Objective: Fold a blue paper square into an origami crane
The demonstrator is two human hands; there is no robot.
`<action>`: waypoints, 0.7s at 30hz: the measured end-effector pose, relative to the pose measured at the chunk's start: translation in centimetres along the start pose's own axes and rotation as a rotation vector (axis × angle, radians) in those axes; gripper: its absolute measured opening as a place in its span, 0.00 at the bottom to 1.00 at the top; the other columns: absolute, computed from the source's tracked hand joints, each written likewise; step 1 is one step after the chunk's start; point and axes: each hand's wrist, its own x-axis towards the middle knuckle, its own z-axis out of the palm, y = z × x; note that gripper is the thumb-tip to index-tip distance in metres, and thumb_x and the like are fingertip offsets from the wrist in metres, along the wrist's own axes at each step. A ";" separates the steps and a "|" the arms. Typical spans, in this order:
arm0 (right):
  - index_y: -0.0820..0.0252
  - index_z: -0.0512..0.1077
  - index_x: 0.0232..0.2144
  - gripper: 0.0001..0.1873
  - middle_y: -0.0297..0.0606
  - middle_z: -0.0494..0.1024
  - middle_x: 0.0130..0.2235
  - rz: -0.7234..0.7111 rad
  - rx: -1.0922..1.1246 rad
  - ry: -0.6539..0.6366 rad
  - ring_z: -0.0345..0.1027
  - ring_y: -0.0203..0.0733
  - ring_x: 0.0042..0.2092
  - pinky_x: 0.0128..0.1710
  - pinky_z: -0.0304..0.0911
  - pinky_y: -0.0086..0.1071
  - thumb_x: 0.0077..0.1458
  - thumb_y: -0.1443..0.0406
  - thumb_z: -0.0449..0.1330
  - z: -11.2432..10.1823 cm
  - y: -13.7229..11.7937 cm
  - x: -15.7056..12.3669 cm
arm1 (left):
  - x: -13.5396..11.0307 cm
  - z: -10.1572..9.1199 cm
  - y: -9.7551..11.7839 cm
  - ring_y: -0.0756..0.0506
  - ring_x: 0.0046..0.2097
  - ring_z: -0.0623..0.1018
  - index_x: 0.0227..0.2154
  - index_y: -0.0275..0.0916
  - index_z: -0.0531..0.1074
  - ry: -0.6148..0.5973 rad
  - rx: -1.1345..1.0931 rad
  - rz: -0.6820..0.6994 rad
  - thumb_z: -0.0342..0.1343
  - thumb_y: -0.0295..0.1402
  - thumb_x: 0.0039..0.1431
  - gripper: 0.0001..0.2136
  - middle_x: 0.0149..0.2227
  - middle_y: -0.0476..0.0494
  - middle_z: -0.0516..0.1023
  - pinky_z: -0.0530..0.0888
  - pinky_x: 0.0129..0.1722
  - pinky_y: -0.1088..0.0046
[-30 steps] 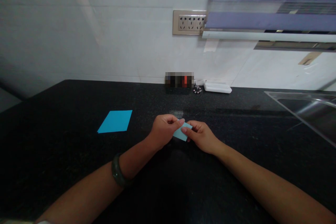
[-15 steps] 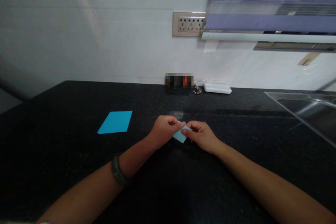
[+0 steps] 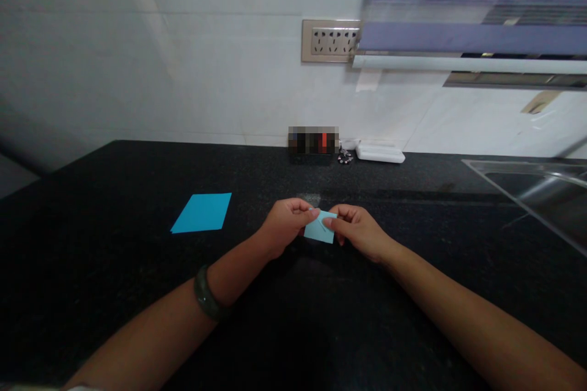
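Observation:
A small folded piece of pale blue paper (image 3: 320,230) is held between both hands just above the black countertop (image 3: 114,293). My left hand (image 3: 285,224) pinches its left edge with curled fingers. My right hand (image 3: 360,230) pinches its right edge, thumb on top. A dark bangle sits on my left wrist. A flat bright blue paper sheet (image 3: 202,212) lies on the counter to the left of my hands, apart from them.
A steel sink (image 3: 536,192) is set into the counter at the right. Against the back wall lie a small dark object (image 3: 313,140) and a white flat object (image 3: 380,151). A wall socket strip (image 3: 330,40) and a blue roller blind (image 3: 472,12) hang above.
The folded paper has turned between my fingers and now shows a squarer face. Both hands have shifted slightly up and away from me. The blue sheet has not moved.

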 end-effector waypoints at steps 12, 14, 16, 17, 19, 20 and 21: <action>0.59 0.63 0.29 0.09 0.28 0.64 0.22 -0.160 -0.045 0.205 0.55 0.30 0.21 0.20 0.51 0.25 0.45 0.60 0.56 0.6 0.3 0.1 | -0.1 0.2 0.6 0.50 0.26 0.74 0.27 0.32 0.69 -0.038 -0.056 -0.106 0.54 0.40 0.47 0.14 0.26 0.42 0.73 0.69 0.23 0.77; 0.59 0.63 0.30 0.09 0.29 0.64 0.22 -0.182 -0.036 0.218 0.55 0.30 0.21 0.20 0.51 0.25 0.45 0.61 0.56 0.8 0.2 0.1 | -0.1 0.1 0.4 0.49 0.28 0.74 0.29 0.32 0.69 -0.045 -0.075 -0.114 0.53 0.41 0.47 0.14 0.27 0.41 0.74 0.69 0.24 0.76; 0.59 0.63 0.27 0.07 0.28 0.61 0.21 -0.154 -0.025 0.230 0.53 0.29 0.20 0.18 0.49 0.25 0.45 0.62 0.56 0.9 0.1 0.0 | 0.0 0.1 0.3 0.50 0.28 0.73 0.29 0.33 0.70 -0.035 -0.077 -0.090 0.53 0.41 0.48 0.14 0.27 0.42 0.73 0.69 0.24 0.76; 0.60 0.62 0.25 0.07 0.27 0.60 0.20 -0.122 -0.022 0.225 0.52 0.28 0.19 0.18 0.48 0.24 0.45 0.63 0.56 0.9 0.1 0.0 | 0.0 0.1 0.2 0.50 0.27 0.73 0.29 0.33 0.70 -0.018 -0.075 -0.063 0.53 0.41 0.47 0.14 0.26 0.43 0.73 0.69 0.24 0.75; 0.61 0.62 0.23 0.07 0.27 0.60 0.18 -0.033 -0.011 0.163 0.51 0.27 0.18 0.16 0.46 0.24 0.44 0.63 0.57 0.9 0.0 0.0 | 0.1 0.1 0.1 0.52 0.25 0.71 0.28 0.33 0.70 0.029 -0.074 0.000 0.54 0.41 0.46 0.13 0.24 0.46 0.71 0.69 0.24 0.76; 0.61 0.63 0.22 0.07 0.27 0.60 0.18 0.010 0.005 0.117 0.50 0.27 0.17 0.16 0.46 0.24 0.44 0.64 0.57 1.0 0.0 -0.1 | 0.1 0.1 0.0 0.52 0.24 0.70 0.27 0.33 0.70 0.048 -0.078 0.024 0.55 0.41 0.46 0.13 0.23 0.48 0.70 0.69 0.24 0.76; 0.61 0.63 0.21 0.07 0.26 0.60 0.17 0.040 0.040 0.077 0.50 0.27 0.16 0.15 0.46 0.24 0.44 0.64 0.57 1.0 0.0 -0.1 | 0.2 0.0 0.0 0.53 0.24 0.70 0.26 0.33 0.70 0.056 -0.091 0.039 0.55 0.41 0.46 0.13 0.22 0.48 0.70 0.68 0.23 0.76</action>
